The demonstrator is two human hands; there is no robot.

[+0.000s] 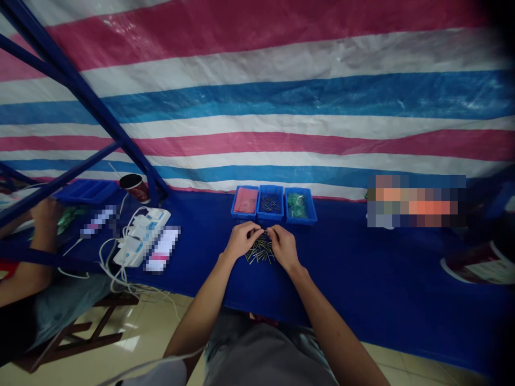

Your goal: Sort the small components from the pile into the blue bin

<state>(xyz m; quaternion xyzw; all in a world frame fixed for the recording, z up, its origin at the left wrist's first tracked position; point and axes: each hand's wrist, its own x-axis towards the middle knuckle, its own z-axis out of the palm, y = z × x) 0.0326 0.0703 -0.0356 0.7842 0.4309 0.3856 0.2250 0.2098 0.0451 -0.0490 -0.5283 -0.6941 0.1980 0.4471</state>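
The person's left hand (240,240) and right hand (284,247) meet low over the bench (346,257), which is covered in blue cloth. Their fingers (252,232) curl closed, with the tips of both hands close together, but whether they grip a pin is too small to tell. Directly beneath lies one loose pile of thin metal pins (259,253), too many and too crossed to count.

Just beyond stand three blue plastic trays in a row: one holding something red (245,216), one holding dark pins (270,219), and one holding green pieces (301,222).

To the left are a white power strip (140,238) with white cables, a blue tray (86,190) and a dark red cup (134,187). A co-worker's hand (44,212) rests further left. A striped tarp (257,102) hangs behind everything.
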